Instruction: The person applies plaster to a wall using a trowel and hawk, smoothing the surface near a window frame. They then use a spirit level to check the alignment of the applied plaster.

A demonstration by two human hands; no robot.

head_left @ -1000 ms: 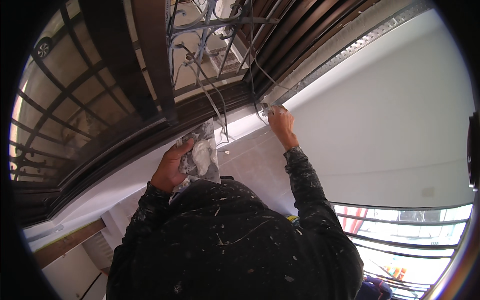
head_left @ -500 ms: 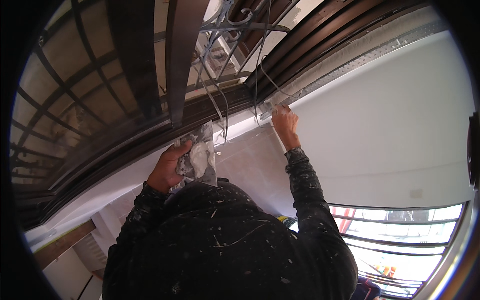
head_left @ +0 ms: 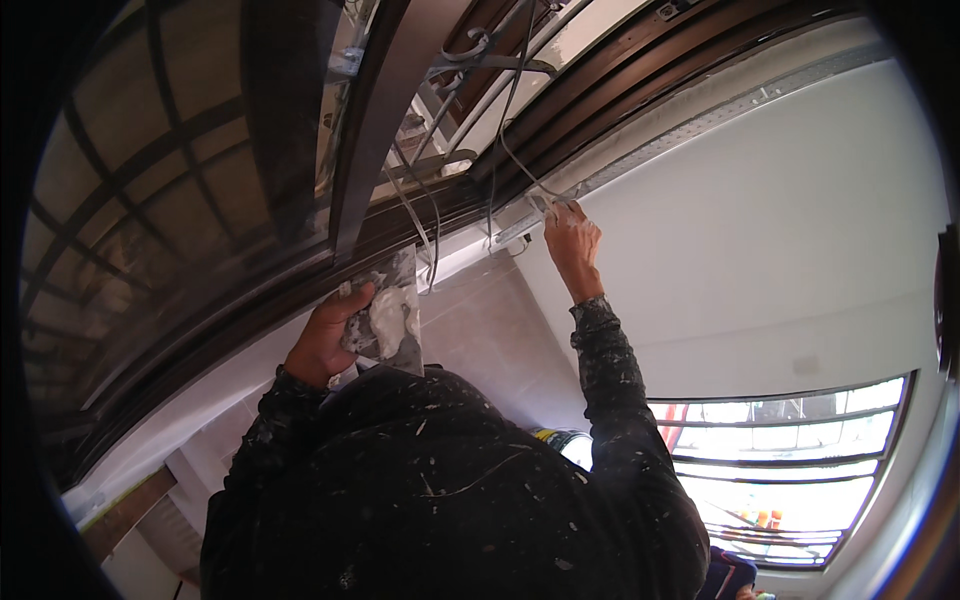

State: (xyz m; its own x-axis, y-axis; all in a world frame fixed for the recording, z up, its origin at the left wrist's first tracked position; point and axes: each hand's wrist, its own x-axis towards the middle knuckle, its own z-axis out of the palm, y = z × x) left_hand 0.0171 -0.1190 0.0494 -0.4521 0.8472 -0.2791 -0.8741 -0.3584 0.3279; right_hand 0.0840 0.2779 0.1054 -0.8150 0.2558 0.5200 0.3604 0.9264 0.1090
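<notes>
My left hand (head_left: 322,340) grips a flat metal plate (head_left: 408,352) in front of my chest, thumb over its face. A thick dollop of white plaster (head_left: 391,320) sits on that plate, with grey smears around it. My right hand (head_left: 573,248), fingers closed and whitened, reaches up to the edge of the white wall (head_left: 740,230), beside the end of a perforated metal corner strip (head_left: 690,130). Whatever those fingers hold is mostly hidden. A thin loose wire (head_left: 518,160) comes down right by the fingertips.
Dark brown window framing (head_left: 400,218) runs diagonally behind both hands, with metal grille bars (head_left: 480,65) beyond. Loose cables (head_left: 432,215) hang between my hands. A round yellow-and-white container (head_left: 572,447) shows below my right arm. At lower right are a barred window (head_left: 780,465) and part of another person (head_left: 725,576).
The view has shifted slightly, moving the frame and cables a little left. My right hand has shifted slightly along the wall edge; the left still holds the plate with plaster.
</notes>
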